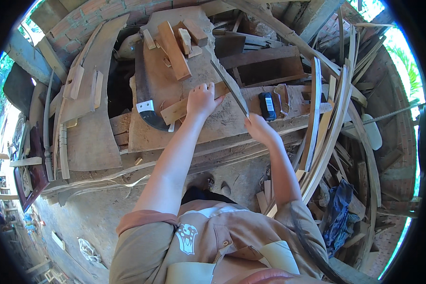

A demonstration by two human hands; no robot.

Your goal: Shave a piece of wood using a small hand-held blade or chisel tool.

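My left hand is closed over a short wooden board and presses it on the workbench. In my right hand is one end of a long, narrow, dark metal file. It slants away to the far left and crosses over the board's right end. Left of the board lies a tool with a wide dark blade and a curved black handle. A black object with a white label rests on the bench to the right of my right hand.
Several wood blocks lie farther back on the bench. A wide curved plank stands at the left. Long wooden strips lean at the right, near my right arm. A dark blue cloth hangs among scrap wood at the lower right.
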